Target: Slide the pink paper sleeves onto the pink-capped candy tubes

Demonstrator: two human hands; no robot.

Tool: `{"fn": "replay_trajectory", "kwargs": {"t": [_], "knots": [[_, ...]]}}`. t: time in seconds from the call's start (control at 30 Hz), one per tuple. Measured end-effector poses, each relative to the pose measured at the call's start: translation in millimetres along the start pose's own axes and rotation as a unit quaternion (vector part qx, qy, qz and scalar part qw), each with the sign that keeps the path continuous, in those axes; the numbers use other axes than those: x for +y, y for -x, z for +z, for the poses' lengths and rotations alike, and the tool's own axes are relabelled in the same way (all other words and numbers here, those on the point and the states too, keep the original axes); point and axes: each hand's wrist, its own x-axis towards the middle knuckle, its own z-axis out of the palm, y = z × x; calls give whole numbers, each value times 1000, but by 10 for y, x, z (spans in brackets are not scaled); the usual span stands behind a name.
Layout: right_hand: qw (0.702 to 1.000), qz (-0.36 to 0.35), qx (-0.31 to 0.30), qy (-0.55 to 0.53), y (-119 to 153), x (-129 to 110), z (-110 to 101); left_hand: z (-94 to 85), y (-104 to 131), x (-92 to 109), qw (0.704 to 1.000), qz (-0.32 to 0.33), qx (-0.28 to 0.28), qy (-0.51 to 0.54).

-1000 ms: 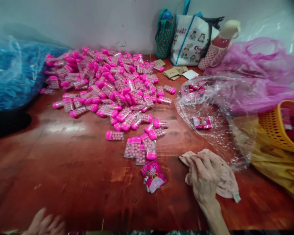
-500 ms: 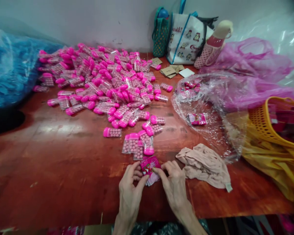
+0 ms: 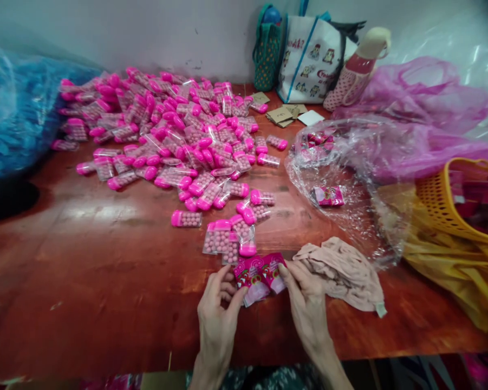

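Near the table's front edge, my left hand (image 3: 220, 309) grips a small stack of pink printed packets (image 3: 251, 279) between thumb and fingers. My right hand (image 3: 306, 298) pinches one pink printed packet (image 3: 273, 272) by its right side, next to the stack and touching or overlapping it. Just beyond the packets lie several clear containers of pink balls with bright pink caps (image 3: 229, 238). A large heap of the same containers (image 3: 166, 130) spreads over the back left of the table.
A beige cloth (image 3: 343, 273) lies right of my right hand. Behind it are a clear plastic bag (image 3: 359, 211) with pink packets and a yellow basket (image 3: 434, 189). A blue bag (image 3: 20, 114) stands left; a white tote (image 3: 308, 59) and cardboard pieces (image 3: 279, 116) are at the back.
My right hand has moved right with one packet, which now shows beside the stack instead of over it. My left hand stays nearly in place, holding the stack.
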Motion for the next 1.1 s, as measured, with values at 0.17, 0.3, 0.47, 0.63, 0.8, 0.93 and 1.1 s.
{"fn": "replay_trajectory", "kwargs": {"t": [0.17, 0.3, 0.47, 0.63, 0.8, 0.93, 1.1], "knots": [[991, 71, -52, -105, 14, -169, -8, 6, -54, 307, 993, -26, -7, 114], [987, 53, -79, -131, 37, -256, 62, 109, -157, 505, 958, -112, -166, 207], [976, 75, -121, -167, 22, -243, 36, 192, -183, 512, 931, -169, -149, 286], [982, 74, -119, -131, 28, -250, 71, 177, -181, 500, 930, -170, -126, 300], [996, -27, -77, -48, 81, -286, 180, 188, -234, 544, 907, -222, -118, 338], [994, -101, -50, -12, 108, -288, 222, 196, -266, 538, 880, -266, -123, 373], [991, -128, -37, 6, 134, -246, 247, 195, -245, 481, 872, -282, -127, 379]]}}
